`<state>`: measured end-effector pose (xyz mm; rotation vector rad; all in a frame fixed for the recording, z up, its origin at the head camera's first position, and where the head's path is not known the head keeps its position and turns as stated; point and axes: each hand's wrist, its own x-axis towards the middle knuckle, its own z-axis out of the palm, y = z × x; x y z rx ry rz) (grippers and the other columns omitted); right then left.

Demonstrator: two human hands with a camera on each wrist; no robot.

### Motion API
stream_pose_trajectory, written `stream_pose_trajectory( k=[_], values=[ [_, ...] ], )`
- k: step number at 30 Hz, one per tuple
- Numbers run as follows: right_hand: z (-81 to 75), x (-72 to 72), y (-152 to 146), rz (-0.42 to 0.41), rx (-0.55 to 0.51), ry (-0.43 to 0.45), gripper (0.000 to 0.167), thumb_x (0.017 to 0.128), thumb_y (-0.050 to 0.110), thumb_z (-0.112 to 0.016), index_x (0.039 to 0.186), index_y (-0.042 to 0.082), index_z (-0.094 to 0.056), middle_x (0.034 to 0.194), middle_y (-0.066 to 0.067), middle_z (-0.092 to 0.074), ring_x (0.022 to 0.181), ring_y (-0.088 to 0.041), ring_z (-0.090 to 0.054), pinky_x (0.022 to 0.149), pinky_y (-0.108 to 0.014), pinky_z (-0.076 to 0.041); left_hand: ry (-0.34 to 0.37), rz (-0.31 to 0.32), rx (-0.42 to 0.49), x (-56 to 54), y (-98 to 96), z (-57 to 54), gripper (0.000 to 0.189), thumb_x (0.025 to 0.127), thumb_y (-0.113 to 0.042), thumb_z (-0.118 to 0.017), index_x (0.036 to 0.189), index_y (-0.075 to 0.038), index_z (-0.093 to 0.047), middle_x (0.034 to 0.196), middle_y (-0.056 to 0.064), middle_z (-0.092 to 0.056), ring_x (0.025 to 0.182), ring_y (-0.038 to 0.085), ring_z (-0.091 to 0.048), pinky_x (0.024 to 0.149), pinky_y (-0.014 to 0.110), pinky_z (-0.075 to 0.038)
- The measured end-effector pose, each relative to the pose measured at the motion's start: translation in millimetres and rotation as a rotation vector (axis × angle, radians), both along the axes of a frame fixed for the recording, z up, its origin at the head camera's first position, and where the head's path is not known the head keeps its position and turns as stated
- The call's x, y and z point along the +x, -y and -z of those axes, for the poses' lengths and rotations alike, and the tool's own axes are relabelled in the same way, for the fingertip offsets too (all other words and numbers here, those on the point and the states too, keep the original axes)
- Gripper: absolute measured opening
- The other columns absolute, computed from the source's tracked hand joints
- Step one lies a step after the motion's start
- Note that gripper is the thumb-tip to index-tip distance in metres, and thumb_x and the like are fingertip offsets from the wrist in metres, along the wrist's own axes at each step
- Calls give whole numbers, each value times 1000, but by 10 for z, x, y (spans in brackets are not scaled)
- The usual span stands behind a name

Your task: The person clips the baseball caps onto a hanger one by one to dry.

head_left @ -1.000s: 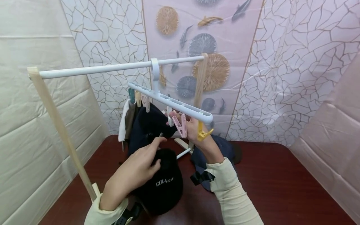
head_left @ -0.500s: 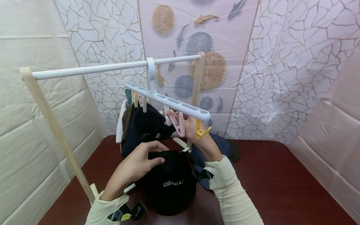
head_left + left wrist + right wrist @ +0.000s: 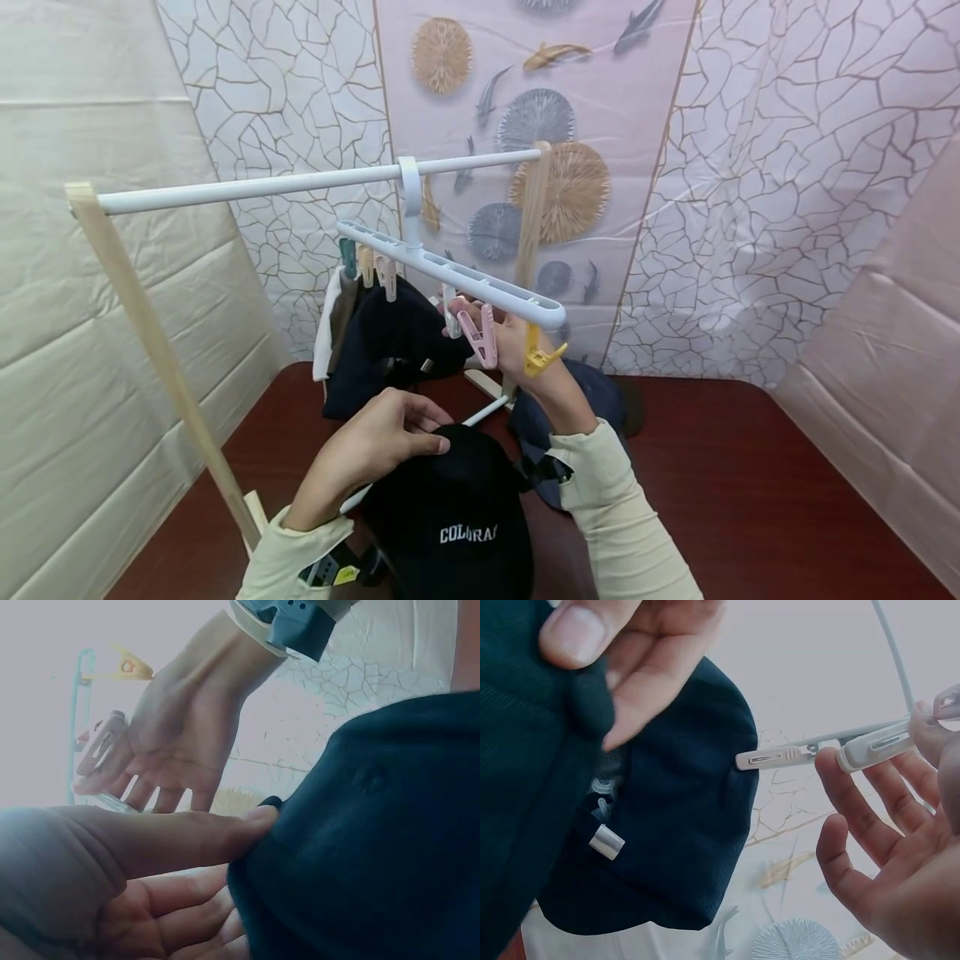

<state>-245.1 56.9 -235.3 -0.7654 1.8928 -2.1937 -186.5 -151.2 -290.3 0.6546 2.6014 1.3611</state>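
Note:
My left hand [image 3: 375,437] pinches the edge of a black cap [image 3: 457,517] between thumb and fingers. White lettering on its front faces me, and it hangs below the hanger. My right hand [image 3: 517,346] pinches a white clothespin [image 3: 877,746] on the pale blue clip hanger [image 3: 480,287]. Toward the hanger's near end are a pink clothespin [image 3: 480,337], beside the right hand, and a yellow clothespin [image 3: 540,358]. A navy cap [image 3: 682,802] hangs behind, gripped by a pale pink clothespin [image 3: 780,756].
The hanger hooks over a white rod [image 3: 262,187] between wooden posts [image 3: 157,350]. White cloth [image 3: 327,325] and a brown item hang at its far end, near a green clothespin [image 3: 347,258]. A blue-grey cap [image 3: 600,400] lies on the dark red table [image 3: 750,467] behind the right forearm.
The black cap has moved right and then lower, toward me, with the left hand's fingertips lower too. My right hand has stayed at the white clothespin.

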Motion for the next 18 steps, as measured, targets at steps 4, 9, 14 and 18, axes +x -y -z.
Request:
stream_pose_trajectory(
  k=[4, 9, 14, 18],
  values=[
    [-16, 15, 17, 6, 10, 22, 39, 113, 8, -45, 146, -11, -51, 144, -23, -60, 99, 12, -66, 83, -5, -49, -44, 51, -52, -32, 3, 56, 8, 96, -13, -76, 102, -7, -77, 86, -3, -71, 82, 12, -62, 74, 31, -50],
    [21, -10, 43, 61, 35, -148, 38, 110, 14, -54, 132, -17, -57, 120, -16, -75, 92, 7, -70, 76, -8, -51, -57, 128, -71, -113, 2, 150, 9, 101, -16, -70, 103, -9, -76, 89, -3, -70, 81, 11, -58, 73, 30, -47],
    [35, 2, 48, 77, 69, -167, 44, 111, 13, -52, 139, -20, -51, 131, -30, -68, 96, 6, -68, 76, -9, -49, 16, 128, -17, -213, -23, 291, 18, 103, -15, -68, 113, -3, -75, 95, 2, -72, 83, 11, -60, 75, 31, -49],
    [-29, 34, 66, 9, 49, -99, 36, 112, 7, -48, 141, -13, -56, 129, -24, -71, 92, 9, -65, 79, -7, -48, 28, 81, 14, -252, -42, 367, 19, 104, -16, -67, 112, -1, -76, 98, 2, -71, 84, 12, -58, 77, 30, -48]
  ],
)
